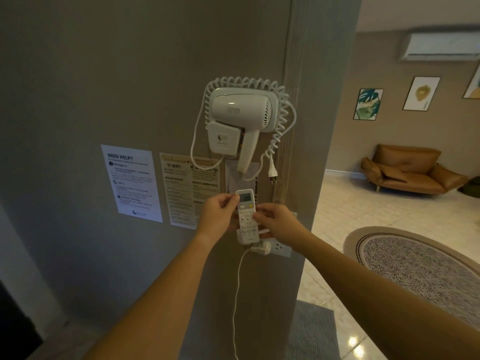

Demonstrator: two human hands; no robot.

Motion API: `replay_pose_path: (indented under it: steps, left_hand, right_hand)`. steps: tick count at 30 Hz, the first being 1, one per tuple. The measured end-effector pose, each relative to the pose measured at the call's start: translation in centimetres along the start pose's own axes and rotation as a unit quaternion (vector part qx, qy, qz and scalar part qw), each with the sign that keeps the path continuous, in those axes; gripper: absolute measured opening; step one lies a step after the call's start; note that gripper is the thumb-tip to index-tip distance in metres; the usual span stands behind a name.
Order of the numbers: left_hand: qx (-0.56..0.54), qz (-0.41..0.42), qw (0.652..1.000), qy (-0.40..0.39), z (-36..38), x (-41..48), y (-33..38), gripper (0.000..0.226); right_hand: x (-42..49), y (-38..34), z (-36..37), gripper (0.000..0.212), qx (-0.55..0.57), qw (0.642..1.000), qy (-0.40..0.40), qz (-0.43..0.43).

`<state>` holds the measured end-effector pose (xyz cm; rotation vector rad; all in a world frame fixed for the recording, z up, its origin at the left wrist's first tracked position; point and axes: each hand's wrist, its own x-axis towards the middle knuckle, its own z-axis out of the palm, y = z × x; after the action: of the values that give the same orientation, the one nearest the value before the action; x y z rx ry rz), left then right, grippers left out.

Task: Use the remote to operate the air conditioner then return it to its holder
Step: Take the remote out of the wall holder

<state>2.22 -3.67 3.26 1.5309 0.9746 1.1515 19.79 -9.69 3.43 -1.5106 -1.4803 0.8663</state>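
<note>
A person's left hand (217, 213) pinches the top edge of a white air-conditioner remote (246, 214) seated upright in its wall holder (248, 239), while the right hand (276, 220) closes fingers on its side. Light, rigid, smooth plastic; its edges likely grip best.

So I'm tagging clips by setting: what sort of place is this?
Probably a rented guest apartment: a house rules and WiFi sheet on the wall, a wall-mounted hair dryer, and a lounge with a leather sofa.
</note>
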Motion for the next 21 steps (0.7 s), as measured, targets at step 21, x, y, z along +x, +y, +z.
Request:
replay_pose_path:
  steps: [21]
  left_hand:
    - [-0.073,0.000,0.994,-0.082,9.7,-8.7,10.0,0.017]
  right_hand:
    - [-13.3,-4.1,-12.1,0.027,0.041,0.996,0.074,-0.035]
